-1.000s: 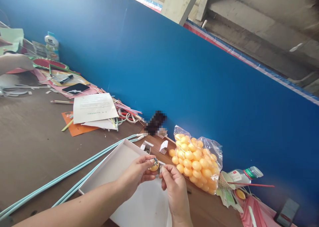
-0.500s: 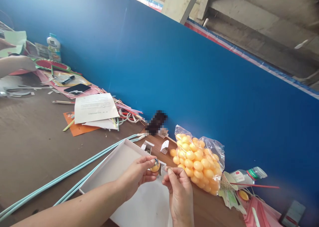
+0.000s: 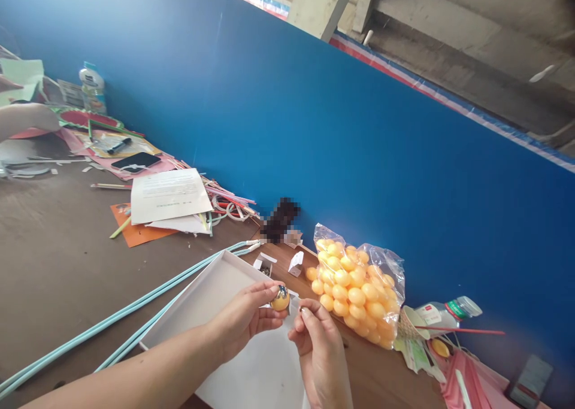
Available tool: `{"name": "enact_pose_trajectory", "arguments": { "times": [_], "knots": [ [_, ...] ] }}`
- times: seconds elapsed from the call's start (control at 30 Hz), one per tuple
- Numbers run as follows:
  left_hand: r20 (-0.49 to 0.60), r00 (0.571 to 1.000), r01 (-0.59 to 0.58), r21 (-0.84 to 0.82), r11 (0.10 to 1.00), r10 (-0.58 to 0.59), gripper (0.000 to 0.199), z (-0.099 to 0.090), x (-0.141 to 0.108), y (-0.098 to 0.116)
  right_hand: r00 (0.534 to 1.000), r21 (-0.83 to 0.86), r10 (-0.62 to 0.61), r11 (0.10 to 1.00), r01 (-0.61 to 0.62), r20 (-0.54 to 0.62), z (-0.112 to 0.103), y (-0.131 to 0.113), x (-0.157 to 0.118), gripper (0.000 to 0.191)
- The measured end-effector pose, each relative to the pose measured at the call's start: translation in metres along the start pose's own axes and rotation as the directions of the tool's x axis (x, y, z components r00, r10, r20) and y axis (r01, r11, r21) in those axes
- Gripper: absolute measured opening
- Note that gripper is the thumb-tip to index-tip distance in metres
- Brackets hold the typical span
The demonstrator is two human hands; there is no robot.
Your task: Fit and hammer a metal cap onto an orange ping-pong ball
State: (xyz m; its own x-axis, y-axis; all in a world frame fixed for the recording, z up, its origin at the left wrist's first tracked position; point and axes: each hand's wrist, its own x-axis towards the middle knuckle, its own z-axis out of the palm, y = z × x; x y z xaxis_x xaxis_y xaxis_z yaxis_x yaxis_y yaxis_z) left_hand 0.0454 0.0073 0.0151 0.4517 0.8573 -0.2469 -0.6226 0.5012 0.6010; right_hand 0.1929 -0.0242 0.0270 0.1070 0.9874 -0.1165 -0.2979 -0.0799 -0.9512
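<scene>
Between the thumb and fingers of my left hand (image 3: 249, 310) is a small orange ball (image 3: 280, 302) with shiny metal pieces on its upper side. My right hand (image 3: 321, 343) is pinched just right of the ball, apart from it; a tiny dark thing shows at the fingertips, too small to name. Both hands are above a shallow white box (image 3: 251, 370). Behind them stands a little open carton (image 3: 266, 264) with small metal bits inside. A clear plastic bag (image 3: 359, 289) full of orange balls lies to the right of my right hand.
A blue partition (image 3: 314, 127) runs behind the table. Light-blue tubes (image 3: 148, 304) lie left of the box. Papers (image 3: 171, 196), a phone (image 3: 136, 161) and straws are at the left, near another person's arm (image 3: 27, 120). A plastic bottle (image 3: 453, 311) lies at the right.
My right hand has shifted slightly and its fingertips are turned a little differently. My left hand keeps its hold on the ball almost in place. The view has moved slightly.
</scene>
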Motion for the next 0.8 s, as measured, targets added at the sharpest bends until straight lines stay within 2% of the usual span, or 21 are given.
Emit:
{"name": "enact_pose_trajectory", "arguments": {
  "times": [0.13, 0.43, 0.63, 0.8],
  "knots": [
    [-0.005, 1.0, 0.006, 0.01, 1.0, -0.006, 0.029, 0.0, -0.0003, 0.0001, 0.999, 0.127, 0.028, 0.991, -0.031, 0.024, 0.0011, 0.0003, 0.0004, 0.015],
    [0.01, 1.0, 0.006, 0.031, 0.999, -0.007, 0.031, -0.0021, 0.0018, -0.0017, 0.997, 0.21, 0.079, 0.974, -0.082, 0.023, -0.0019, 0.005, 0.0022, 0.009],
    [-0.008, 1.0, 0.008, 0.022, 1.0, -0.007, 0.03, -0.0026, 0.002, -0.0029, 0.995, 0.256, 0.098, 0.963, -0.089, -0.024, -0.0036, 0.0091, 0.0044, 0.02],
    [0.004, 1.0, -0.009, 0.019, 1.0, 0.009, 0.03, -0.0045, 0.0024, -0.0043, 0.995, 0.217, 0.09, 0.973, -0.082, -0.03, -0.0006, 0.0062, 0.0031, 0.024]
  ]
}}
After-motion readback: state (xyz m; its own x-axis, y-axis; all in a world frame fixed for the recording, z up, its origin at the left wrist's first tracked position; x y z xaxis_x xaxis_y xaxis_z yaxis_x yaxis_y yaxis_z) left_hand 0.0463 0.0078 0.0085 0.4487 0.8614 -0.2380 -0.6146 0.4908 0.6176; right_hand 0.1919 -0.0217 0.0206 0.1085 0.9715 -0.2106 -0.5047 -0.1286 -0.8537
